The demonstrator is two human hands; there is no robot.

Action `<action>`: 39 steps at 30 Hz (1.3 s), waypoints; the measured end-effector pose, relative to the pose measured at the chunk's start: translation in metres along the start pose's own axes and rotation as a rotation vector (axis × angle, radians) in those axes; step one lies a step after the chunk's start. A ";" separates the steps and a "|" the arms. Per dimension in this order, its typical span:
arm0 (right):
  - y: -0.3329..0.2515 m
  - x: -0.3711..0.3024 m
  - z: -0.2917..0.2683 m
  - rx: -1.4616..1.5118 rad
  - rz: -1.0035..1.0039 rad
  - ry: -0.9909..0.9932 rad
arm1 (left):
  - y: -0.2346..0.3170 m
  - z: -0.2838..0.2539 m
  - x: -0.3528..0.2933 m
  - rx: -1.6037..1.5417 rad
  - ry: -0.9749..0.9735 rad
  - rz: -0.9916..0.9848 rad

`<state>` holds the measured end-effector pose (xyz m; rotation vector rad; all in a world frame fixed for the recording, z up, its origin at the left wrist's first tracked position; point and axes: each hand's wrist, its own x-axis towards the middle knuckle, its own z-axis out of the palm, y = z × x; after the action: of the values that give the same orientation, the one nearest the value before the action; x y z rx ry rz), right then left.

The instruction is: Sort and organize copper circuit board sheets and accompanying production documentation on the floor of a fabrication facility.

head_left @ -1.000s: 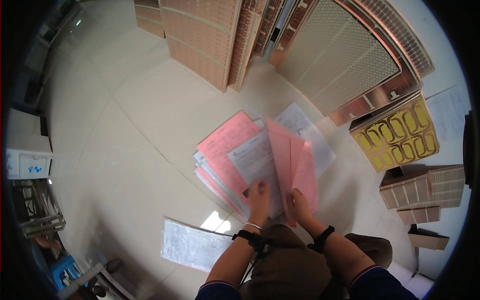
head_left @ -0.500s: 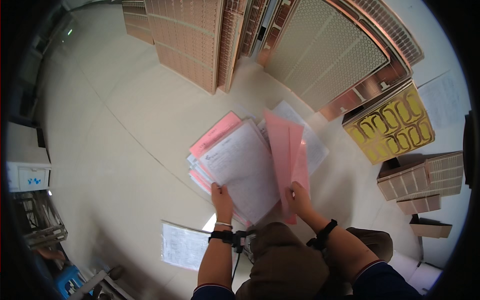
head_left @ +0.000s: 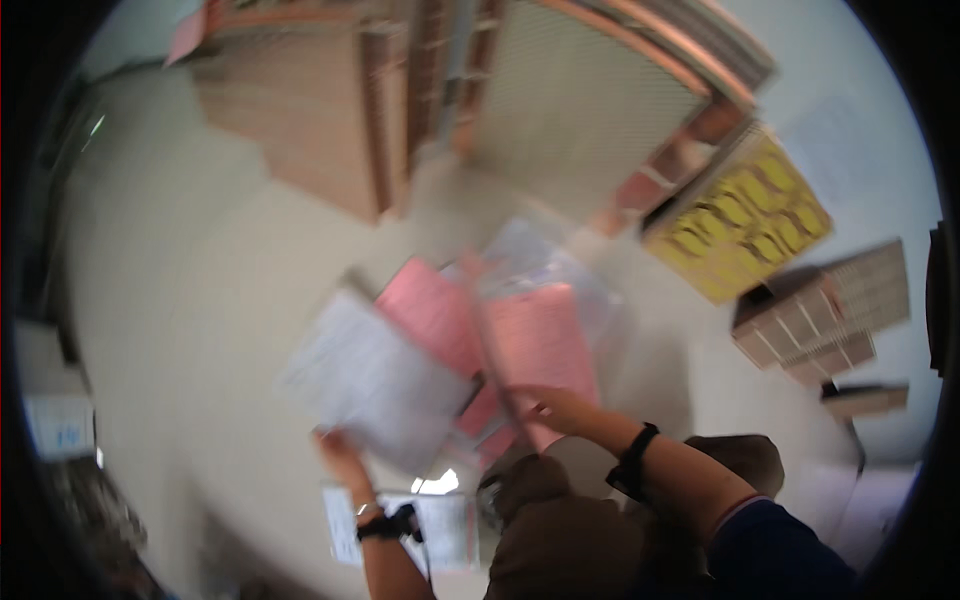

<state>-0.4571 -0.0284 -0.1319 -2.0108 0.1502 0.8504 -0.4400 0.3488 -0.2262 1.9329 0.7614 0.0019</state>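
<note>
Out over the pale floor [head_left: 180,280], the left hand [head_left: 345,460] pinches a white sheet [head_left: 375,375] left of the pink papers [head_left: 545,330], the right hand [head_left: 550,410] seemingly pinching their blurred edge, apparently parting the pile, which calls next for a steady, level left hand.

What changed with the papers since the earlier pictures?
The left hand swung left with the white rectangular paper sheet, pulling it partly off the pile, so more of the pink paper sheet underneath shows. The view turned and blurred too. The right hand still holds pink papers, and the yellow patterned rectangular panel still stands at the right.
</note>
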 end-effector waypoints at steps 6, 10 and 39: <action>-0.029 -0.049 -0.085 -0.305 -0.259 -0.018 | 0.215 -0.075 -0.051 0.398 0.013 0.786; -0.080 -0.118 -0.167 -0.484 -0.470 0.417 | 0.304 -0.049 -0.089 0.524 -0.406 1.047; 0.339 -0.661 -0.395 -0.078 0.080 1.873 | 0.397 0.442 -0.533 0.377 -1.698 0.389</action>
<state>-0.8964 -0.6782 0.1726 -2.1835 1.1899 -1.2285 -0.5234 -0.3938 0.0529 1.6076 -0.7856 -1.4015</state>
